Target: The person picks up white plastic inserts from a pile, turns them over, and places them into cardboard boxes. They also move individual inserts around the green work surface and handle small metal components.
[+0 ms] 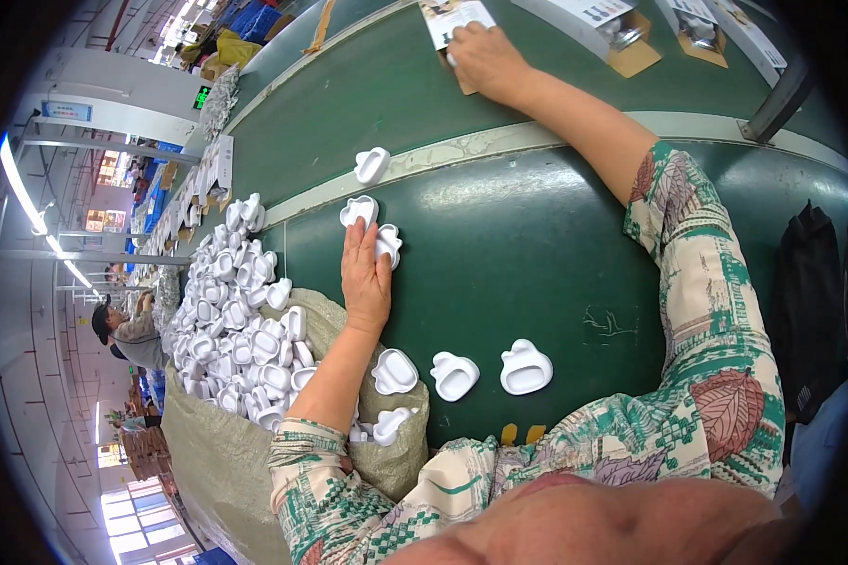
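Observation:
My left hand (365, 282) lies with its fingers stretched out, their tips on a white bear-shaped plastic dish (358, 211). A second such dish (389, 247) sits right beside these fingers, partly covered. Far forward, my right hand (488, 62) is closed at the end of a printed carton (450, 19) with a brown flap. A bit of white shows at its fingertips, mostly hidden; it looks like another white plastic piece. One loose dish (372, 166) rests by the pale strip, and several more (525, 367) lie on the green surface nearer me.
A large woven sack (217, 471) at the left holds a heap of white dishes (245, 330). Several open cartons (584, 24) lie at the far right, near a metal post (780, 102). A pale rail (461, 149) divides the green surfaces. Another person (137, 334) is at the far left.

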The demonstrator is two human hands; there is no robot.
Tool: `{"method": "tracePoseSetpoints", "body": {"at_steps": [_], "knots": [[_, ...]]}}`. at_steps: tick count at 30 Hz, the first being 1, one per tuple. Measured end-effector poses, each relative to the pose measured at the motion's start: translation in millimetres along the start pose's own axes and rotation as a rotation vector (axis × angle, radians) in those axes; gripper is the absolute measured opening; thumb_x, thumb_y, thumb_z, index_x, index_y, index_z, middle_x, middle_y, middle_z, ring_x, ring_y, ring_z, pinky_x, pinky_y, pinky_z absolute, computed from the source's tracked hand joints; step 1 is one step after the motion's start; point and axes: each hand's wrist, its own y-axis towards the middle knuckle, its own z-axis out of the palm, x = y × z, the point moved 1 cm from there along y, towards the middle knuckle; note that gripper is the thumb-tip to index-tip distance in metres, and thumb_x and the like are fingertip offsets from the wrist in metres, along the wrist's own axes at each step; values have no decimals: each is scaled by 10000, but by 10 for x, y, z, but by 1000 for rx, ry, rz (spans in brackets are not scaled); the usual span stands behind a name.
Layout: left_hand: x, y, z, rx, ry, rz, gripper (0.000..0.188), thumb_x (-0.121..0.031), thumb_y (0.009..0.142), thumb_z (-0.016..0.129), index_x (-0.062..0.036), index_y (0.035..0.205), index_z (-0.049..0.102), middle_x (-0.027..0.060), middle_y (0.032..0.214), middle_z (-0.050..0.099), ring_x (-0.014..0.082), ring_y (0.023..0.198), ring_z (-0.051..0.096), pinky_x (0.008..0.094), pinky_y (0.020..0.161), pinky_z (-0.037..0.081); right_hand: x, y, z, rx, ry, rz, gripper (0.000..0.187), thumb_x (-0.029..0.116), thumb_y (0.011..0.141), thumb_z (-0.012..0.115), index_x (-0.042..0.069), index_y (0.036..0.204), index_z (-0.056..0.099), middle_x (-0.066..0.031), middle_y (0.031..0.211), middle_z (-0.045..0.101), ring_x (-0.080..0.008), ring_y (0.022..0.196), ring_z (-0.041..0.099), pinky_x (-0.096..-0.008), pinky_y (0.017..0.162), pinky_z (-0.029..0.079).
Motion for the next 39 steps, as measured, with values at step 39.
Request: {"method": "tracePoseSetpoints", "body": {"at_steps": [39], "knots": [[48, -62, -91, -24, 84, -5, 387, -104, 882, 442, -10, 1252, 503, 163, 1360, 445, 331, 1267, 403, 397, 1065, 309, -1554, -802, -600, 4, -137, 458, 158, 125, 812, 514, 44, 878, 633, -137, 999, 627, -354, 871, 592, -434, 770, 493]]}}
